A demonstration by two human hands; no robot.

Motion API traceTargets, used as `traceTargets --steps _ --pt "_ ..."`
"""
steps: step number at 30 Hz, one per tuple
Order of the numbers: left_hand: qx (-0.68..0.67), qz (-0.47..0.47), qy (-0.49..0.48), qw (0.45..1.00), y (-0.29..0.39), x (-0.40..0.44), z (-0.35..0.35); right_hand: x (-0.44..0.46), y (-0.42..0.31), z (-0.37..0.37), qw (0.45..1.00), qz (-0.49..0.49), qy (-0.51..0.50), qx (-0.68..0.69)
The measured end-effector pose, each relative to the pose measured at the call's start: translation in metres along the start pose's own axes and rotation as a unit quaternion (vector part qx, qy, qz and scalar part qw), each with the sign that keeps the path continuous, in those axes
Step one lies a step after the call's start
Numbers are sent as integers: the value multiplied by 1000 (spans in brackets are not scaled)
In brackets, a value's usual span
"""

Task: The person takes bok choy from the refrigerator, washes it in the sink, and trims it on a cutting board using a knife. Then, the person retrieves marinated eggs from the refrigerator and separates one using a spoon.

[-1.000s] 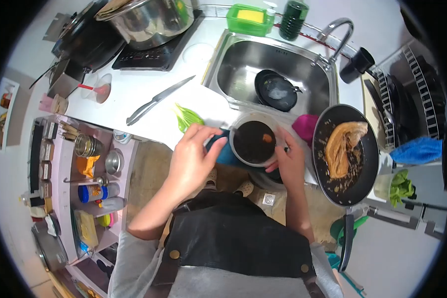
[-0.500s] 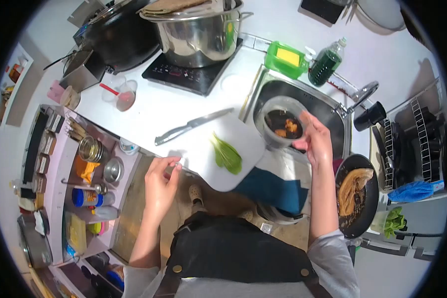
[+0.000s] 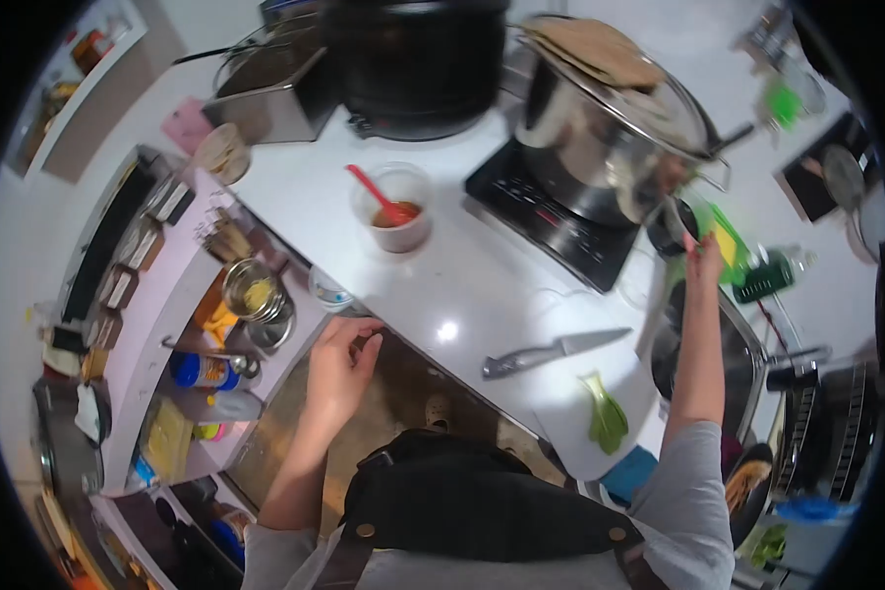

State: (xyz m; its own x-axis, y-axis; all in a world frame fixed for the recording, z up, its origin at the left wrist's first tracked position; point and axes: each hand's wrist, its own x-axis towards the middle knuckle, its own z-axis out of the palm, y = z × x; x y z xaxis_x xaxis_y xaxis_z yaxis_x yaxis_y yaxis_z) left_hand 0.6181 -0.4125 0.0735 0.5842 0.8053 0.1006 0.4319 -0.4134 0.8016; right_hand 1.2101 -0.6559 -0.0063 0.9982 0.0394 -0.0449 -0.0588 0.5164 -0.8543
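My right hand (image 3: 701,258) is stretched far forward beside the steel pot, its fingers closed on the rim of a clear container (image 3: 671,228) with dark contents. My left hand (image 3: 339,369) hovers at the counter's front edge, loosely curled, thumb and fingers apart, holding nothing. Between my hands a knife (image 3: 551,354) lies on the white counter. A green leaf (image 3: 607,418) rests on a white board (image 3: 560,423) near the front edge. Farther back stands a plastic cup (image 3: 393,228) with a red spoon (image 3: 374,189) in reddish sauce.
A steel pot (image 3: 600,138) sits on a black induction cooker (image 3: 551,221), with a black pot (image 3: 413,69) to its left. The sink (image 3: 737,364) is at right, partly behind my right arm. A pan with meat (image 3: 747,482) is at lower right; open shelves (image 3: 157,324) stand left.
The view has swung left. My right hand has carried the container from in front of me, past the sink, to beside the cooker. My left hand came away from the container and stays low at left.
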Motion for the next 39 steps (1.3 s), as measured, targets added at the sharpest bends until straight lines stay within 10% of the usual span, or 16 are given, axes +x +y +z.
traceTargets --steps 7,13,14,15,16,19,22,28,39 --pt "25 -86 54 995 -52 -42 -28 74 28 -4 989 -38 -61 -126" --pt "58 -250 82 963 -139 -128 -11 165 54 -56 961 122 -240 -62" --pt "114 -314 51 941 -166 -155 -6 125 47 -47 878 -137 -260 -378" --pt "163 -377 12 912 -193 -188 1 92 42 -41 663 -366 -106 -644" --pt "209 -398 -19 893 -218 -226 8 34 25 -28 582 -446 -110 -671" --pt "297 -458 -248 800 -314 -380 64 -65 -4 -29 662 -461 -99 -582" --pt "-7 -677 -255 690 -287 -463 103 -129 -29 -24 748 -420 -115 -500" --pt "-181 -641 -234 708 -270 -498 120 -303 -35 100 935 -270 -176 -148" --pt "-62 -558 28 827 -384 -393 -69 -615 192 298 803 30 -573 -159"
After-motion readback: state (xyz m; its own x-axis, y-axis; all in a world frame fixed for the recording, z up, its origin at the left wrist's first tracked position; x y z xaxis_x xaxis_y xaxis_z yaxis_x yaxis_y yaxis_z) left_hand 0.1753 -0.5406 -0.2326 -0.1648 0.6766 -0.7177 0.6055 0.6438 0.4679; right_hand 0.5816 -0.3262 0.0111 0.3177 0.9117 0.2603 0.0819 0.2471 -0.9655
